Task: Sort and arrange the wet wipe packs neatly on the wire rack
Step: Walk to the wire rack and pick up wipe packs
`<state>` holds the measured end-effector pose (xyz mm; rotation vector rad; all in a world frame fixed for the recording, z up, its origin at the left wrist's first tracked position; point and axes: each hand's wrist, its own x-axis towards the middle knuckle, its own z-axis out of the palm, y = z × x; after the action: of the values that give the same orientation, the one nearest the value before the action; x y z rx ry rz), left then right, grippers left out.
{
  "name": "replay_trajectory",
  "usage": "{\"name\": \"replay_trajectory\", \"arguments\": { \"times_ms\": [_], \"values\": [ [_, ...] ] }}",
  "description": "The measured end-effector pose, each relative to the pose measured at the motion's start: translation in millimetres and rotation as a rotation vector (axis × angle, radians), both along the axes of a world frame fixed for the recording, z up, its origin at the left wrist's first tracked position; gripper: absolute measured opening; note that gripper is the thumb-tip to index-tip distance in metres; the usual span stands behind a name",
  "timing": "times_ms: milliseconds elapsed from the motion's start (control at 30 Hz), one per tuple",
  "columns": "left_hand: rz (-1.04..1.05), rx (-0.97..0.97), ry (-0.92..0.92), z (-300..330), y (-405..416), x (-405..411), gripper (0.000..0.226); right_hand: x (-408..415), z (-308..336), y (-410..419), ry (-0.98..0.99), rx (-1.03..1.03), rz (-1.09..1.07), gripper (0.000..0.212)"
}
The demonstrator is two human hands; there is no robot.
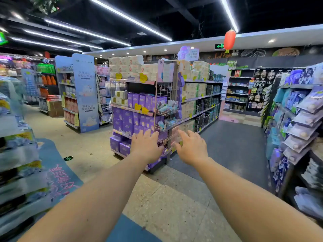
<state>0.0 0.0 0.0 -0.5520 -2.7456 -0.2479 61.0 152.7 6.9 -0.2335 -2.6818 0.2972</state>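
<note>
At the corner of a shop gondola hangs the wire rack point(165, 109), a thin pinkish grid with shallow baskets; small soft wet wipe packs point(167, 106) in pale blue and pink lie jumbled in its upper baskets, more in the tier beneath; both bare arms reach out toward its lower part; the left hand point(146, 147) has its fingers spread and slightly curled, holding nothing; the right hand point(191, 147) is likewise spread, its fingertips against a blurred pinkish pack, and whether that grip has closed on it cannot be told; boxy purple cartons point(127, 117) fill the shelves just left of the rack; glossy hanging pouches point(304, 119) crowd the right aisle; speckled terrazzo floor point(166, 198) lies below.
</note>
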Motion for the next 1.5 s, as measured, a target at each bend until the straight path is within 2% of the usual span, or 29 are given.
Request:
{"name": "replay_trajectory", "arguments": {
  "times_ms": [200, 333, 700, 867, 1233, 1400, 1500],
  "values": [
    [-0.049, -0.065, -0.009, -21, 34, -39, 0.054, -43, -26, 31, -0.094, -0.033, -0.029, 0.05],
    [-0.053, -0.097, -0.052, -40, 78, -85, 0.056, -88, -46, 72, -0.136, -0.07, -0.027, 0.048],
    [-0.064, -0.094, -0.072, -57, 263, -263, 0.052, -262, -54, 255, -0.266, -0.045, -0.022, 0.046],
    [-0.07, -0.062, -0.089, -65, 314, -344, 0.054, -344, -59, 303, -0.31, -0.035, 0.013, 0.048],
    [-0.051, -0.005, -0.08, -58, 376, -580, 0.058, -592, -55, 373, -0.24, -0.046, 0.047, 0.048],
    [-0.039, -0.016, -0.073, -53, 406, -694, 0.045, -703, -48, 400, -0.202, -0.062, 0.09, 0.046],
    [-0.014, -0.039, -0.09, -59, 426, -748, 0.052, -762, -55, 422, -0.2, -0.073, 0.11, 0.047]
  ]
}}
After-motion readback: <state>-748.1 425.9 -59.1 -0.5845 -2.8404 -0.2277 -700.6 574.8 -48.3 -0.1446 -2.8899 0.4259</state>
